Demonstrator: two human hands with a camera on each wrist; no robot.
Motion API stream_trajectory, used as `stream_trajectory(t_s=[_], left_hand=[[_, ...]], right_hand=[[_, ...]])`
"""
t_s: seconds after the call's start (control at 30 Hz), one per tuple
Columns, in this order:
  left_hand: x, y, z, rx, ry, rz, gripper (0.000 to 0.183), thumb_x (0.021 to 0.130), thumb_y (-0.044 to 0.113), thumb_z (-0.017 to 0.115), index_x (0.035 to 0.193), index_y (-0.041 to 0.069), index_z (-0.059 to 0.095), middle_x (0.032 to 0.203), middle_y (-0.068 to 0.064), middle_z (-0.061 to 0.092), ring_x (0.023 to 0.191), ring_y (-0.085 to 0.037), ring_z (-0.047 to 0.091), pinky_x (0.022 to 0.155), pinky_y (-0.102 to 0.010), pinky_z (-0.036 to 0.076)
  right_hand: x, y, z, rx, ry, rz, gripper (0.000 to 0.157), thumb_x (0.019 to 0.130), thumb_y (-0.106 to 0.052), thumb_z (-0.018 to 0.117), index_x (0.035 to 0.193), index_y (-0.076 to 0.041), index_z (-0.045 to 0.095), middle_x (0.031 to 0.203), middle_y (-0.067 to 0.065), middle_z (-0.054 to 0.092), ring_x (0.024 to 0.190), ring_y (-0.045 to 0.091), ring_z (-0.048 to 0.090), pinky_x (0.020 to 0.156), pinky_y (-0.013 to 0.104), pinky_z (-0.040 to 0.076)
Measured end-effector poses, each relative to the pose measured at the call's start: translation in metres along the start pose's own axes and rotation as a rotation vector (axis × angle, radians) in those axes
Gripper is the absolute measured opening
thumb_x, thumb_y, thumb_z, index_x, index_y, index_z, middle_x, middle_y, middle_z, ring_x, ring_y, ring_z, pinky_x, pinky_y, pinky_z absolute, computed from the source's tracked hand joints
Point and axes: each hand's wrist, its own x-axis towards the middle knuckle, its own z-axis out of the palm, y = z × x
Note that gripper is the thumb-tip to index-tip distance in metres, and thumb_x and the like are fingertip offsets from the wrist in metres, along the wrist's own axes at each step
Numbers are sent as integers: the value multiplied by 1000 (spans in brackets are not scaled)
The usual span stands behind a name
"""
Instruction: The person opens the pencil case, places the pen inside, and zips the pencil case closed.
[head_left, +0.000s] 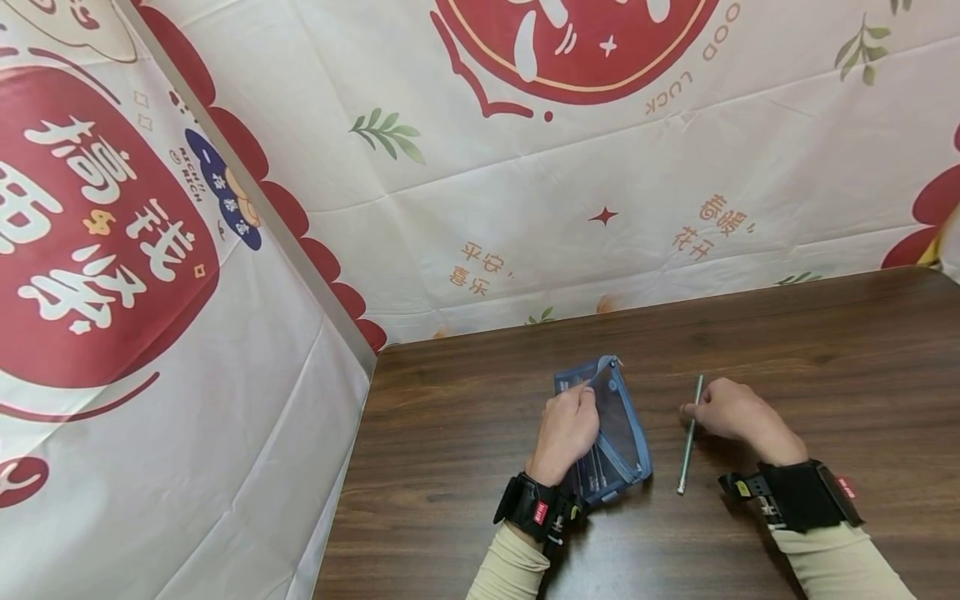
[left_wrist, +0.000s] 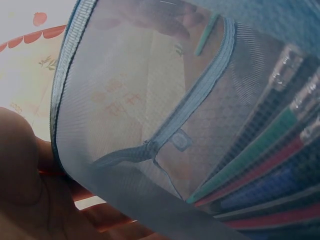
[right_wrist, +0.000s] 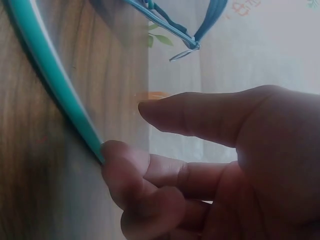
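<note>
My left hand (head_left: 567,429) grips the side of a blue mesh pencil case (head_left: 621,412), with its zipper edge undone at the top. In the left wrist view several pencils (left_wrist: 245,162) show through the mesh, green and red among them, some with metal ends. A green pencil (head_left: 687,458) lies on the table right of the case. My right hand (head_left: 738,412) is beside its far part, and a fingertip touches it. In the right wrist view the thumb (right_wrist: 187,112) stands apart from the loosely bent fingers, so the green pencil (right_wrist: 57,80) is not pinched.
Everything lies on a dark wood-grain table (head_left: 450,450). A white printed cloth (head_left: 525,208) hangs behind its far edge, and another printed cloth panel (head_left: 247,467) stands along the left side. Both wrists wear black straps (head_left: 802,496).
</note>
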Motion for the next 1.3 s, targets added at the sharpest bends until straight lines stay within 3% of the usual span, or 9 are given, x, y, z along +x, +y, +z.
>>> stream_trajectory(t_s=[0.1,0.2,0.4,0.57,0.7,0.77,0.9,1.03,1.3], left_hand=[[0,-1,0,-12,-10,-1,45,102,31,28,128,17,62,67,-2,53,42,-20,32,48,-28,33],[0,-1,0,-19,-11,-2,45,102,32,28,128,17,62,65,1,50,43,-20,32,47,-27,32],[-1,-1,1,-2,-5,3,45,102,32,28,128,18,62,76,-4,61,52,-21,44,57,-27,39],[-1,0,1,6,0,4,45,102,31,28,127,18,63,89,-7,68,54,-18,45,66,-28,42],[0,0,0,-3,-8,-2,45,102,32,28,127,17,63,79,-6,63,47,-19,36,55,-28,39],[-1,0,0,-3,-13,-7,46,102,32,27,128,17,62,74,-6,59,46,-20,35,56,-28,38],[0,0,0,-4,-15,-9,45,102,32,28,128,17,62,80,-7,63,48,-20,36,57,-28,38],[0,-1,0,-8,-18,-8,45,102,32,27,128,17,61,69,-3,54,45,-20,34,48,-28,34],[0,-1,0,-19,-23,-9,46,102,32,27,129,17,61,59,-1,47,37,-17,27,45,-27,32]], right_hand=[[2,0,2,9,-10,8,40,92,-25,54,54,-13,51,49,-5,41,46,12,36,47,26,31],[3,1,4,18,-19,18,40,92,-25,55,54,-13,51,49,-5,41,46,11,36,47,25,31],[5,4,8,13,-16,20,40,91,-27,56,53,-13,51,47,-5,43,44,11,37,45,25,33],[7,6,9,5,-10,32,41,90,-28,58,52,-14,50,46,-5,41,44,11,37,45,26,32],[8,6,10,-5,-8,50,38,88,-28,61,54,-12,53,47,-5,40,44,11,37,45,26,32],[8,7,11,-10,-4,55,36,87,-27,61,56,-11,56,48,-5,40,45,12,37,46,26,32],[9,8,12,-15,7,54,34,87,-26,62,58,-9,57,48,-5,39,45,12,39,45,26,33],[9,9,13,-14,25,38,34,87,-24,62,57,-9,57,47,-5,38,44,12,38,45,25,32],[11,9,15,-17,42,17,36,86,-22,62,52,-12,53,44,-6,40,43,11,37,45,25,30]])
